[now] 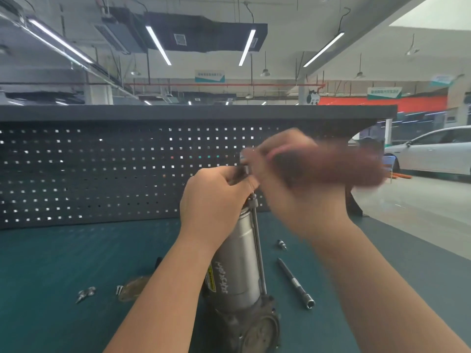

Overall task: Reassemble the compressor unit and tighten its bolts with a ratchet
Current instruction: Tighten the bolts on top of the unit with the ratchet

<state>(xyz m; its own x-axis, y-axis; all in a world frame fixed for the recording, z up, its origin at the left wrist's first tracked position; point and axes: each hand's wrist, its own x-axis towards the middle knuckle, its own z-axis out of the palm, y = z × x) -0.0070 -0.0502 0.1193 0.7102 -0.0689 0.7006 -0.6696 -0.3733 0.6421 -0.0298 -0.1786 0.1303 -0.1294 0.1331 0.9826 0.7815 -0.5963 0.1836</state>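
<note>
The silver compressor unit (238, 271) stands upright on the green bench mat, a long bolt (258, 240) running down its right side into the dark base casting (257, 327). My left hand (216, 200) is curled over the top of the unit, fingers pinching the dark head of the tool there. My right hand (288, 179) grips the ratchet (328, 164), whose dark red handle sticks out to the right, heavily blurred by motion. The ratchet's head sits at the top of the bolt between both hands.
A long socket extension bar (295, 282) lies on the mat right of the unit, a small fitting (281, 243) beyond it. Loose bolts (85, 294) and a screw (119, 289) lie at the left by a brownish gasket (133, 287). A dark pegboard (102, 169) backs the bench.
</note>
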